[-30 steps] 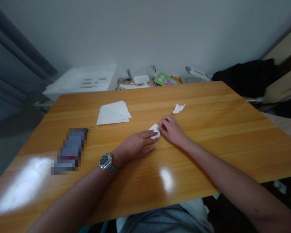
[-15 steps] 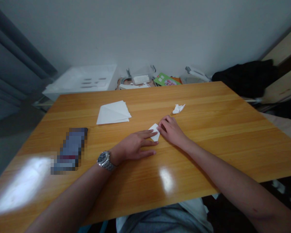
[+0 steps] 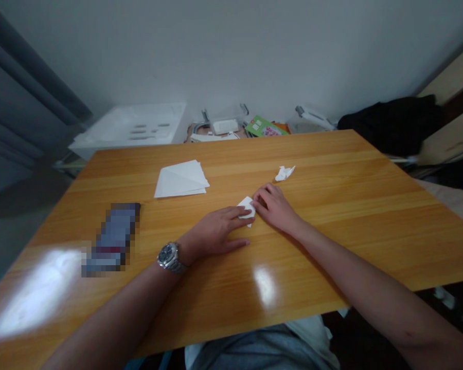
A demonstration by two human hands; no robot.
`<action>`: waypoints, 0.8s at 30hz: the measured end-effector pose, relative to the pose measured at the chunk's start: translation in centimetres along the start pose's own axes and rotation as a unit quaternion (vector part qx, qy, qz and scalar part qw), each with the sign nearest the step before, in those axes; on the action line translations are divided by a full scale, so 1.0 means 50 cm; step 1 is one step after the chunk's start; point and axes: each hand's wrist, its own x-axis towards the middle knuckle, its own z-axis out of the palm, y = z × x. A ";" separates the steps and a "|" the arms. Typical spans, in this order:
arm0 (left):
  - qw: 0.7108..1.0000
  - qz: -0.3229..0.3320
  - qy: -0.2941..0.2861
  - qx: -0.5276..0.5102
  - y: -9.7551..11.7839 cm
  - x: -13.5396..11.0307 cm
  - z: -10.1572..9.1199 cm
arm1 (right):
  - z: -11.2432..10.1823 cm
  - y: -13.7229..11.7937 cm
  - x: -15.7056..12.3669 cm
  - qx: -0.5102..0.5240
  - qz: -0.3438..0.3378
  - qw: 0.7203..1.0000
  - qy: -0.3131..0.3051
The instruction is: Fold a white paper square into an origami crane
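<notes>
A small folded piece of white paper (image 3: 247, 202) lies on the wooden table in front of me, partly hidden by fingers. My left hand (image 3: 221, 230), with a metal watch (image 3: 168, 255) on its wrist, lies flat with fingers stretched out, and its fingertips press on the paper. At the paper's right edge, my right hand (image 3: 273, 205) has its thumb and fingers pinched together on the corner. Beyond that hand sits a small folded white paper figure (image 3: 284, 173). Farther left are some flat white paper sheets (image 3: 182, 179), one upon another.
A blurred-out phone (image 3: 116, 231) rests on the left of the wooden table (image 3: 324, 174). Behind the far edge stand a white tray-like box (image 3: 139, 123), a green booklet (image 3: 264, 126) and assorted clutter. Black cloth (image 3: 389, 123) is heaped at the right.
My left hand has shifted slightly to the right over the small paper, with its fingers closer together. The right hand keeps its pinch at the paper's edge, almost unmoved.
</notes>
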 end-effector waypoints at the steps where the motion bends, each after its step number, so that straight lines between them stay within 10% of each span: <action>1: 1.000 0.000 0.001 0.000 0.000 0.000 0.000 | -0.003 0.001 -0.001 0.003 0.001 1.000 -0.001; 24: 1.000 -0.003 0.004 -0.004 -0.002 -0.002 0.000 | -0.003 0.022 -0.009 -0.069 0.049 0.996 -0.011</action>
